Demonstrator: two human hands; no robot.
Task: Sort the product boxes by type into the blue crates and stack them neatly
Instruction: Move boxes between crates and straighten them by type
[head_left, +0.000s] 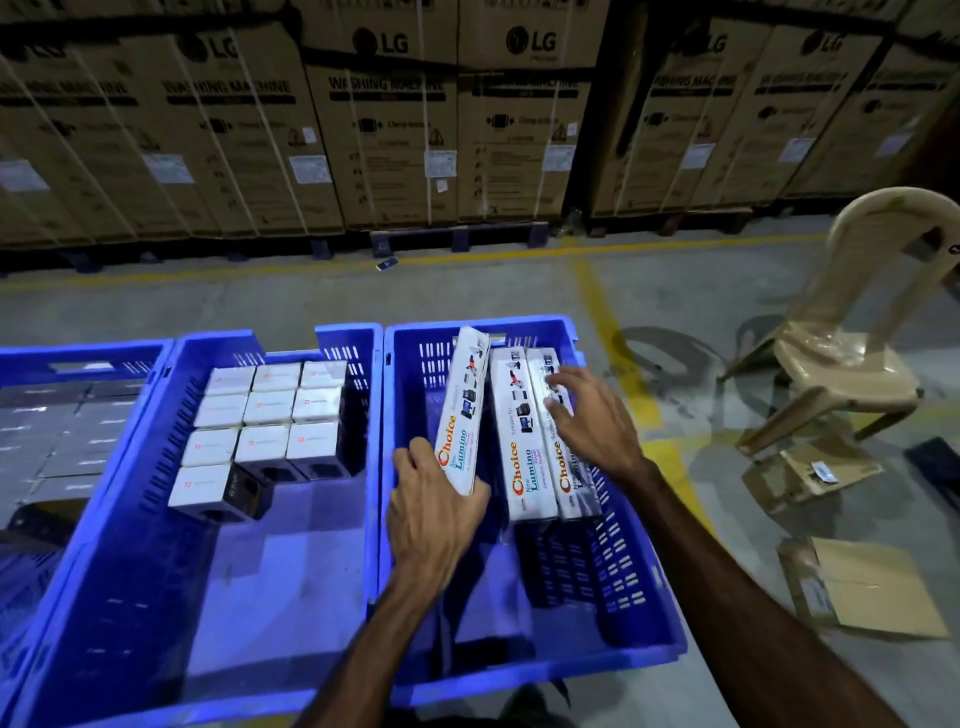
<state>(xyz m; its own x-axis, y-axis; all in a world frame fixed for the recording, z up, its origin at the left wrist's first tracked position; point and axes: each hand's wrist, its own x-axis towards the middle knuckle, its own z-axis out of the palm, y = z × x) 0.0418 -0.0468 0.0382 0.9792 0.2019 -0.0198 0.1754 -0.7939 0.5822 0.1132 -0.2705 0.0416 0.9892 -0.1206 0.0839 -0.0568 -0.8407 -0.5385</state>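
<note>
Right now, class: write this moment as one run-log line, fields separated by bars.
left hand: gripping tilted Choice box | right hand: flat on two lying Choice boxes | place: right blue crate | middle crate: small white boxes

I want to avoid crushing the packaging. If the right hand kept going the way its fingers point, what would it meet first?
The right hand already has fingertips on the rightmost Choice box. Pushing on, it would likely press that box against the middle Choice box; depth is unclear.

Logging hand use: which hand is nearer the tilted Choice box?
Left. The left hand grips the tilted Choice box at its near end; the right hand rests on the rightmost box.
</note>
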